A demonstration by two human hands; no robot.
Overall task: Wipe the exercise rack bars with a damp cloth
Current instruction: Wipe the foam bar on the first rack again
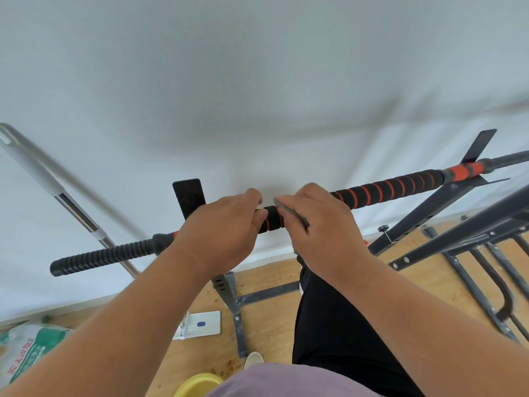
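The pull-up bar [386, 187] runs across before the white wall [257, 81]. The left hand [223, 224] clenches around its foam grip; the right hand [320, 222] presses the grey cloth [292, 214] around it. I think the cloth may bunch and slip off the spiral foam.

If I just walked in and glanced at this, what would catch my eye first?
Probably the two hands in the middle: the left hand grips the black-and-orange padded bar, and the right hand presses a grey cloth around it. Below, a yellow bowl sits on the wooden floor.
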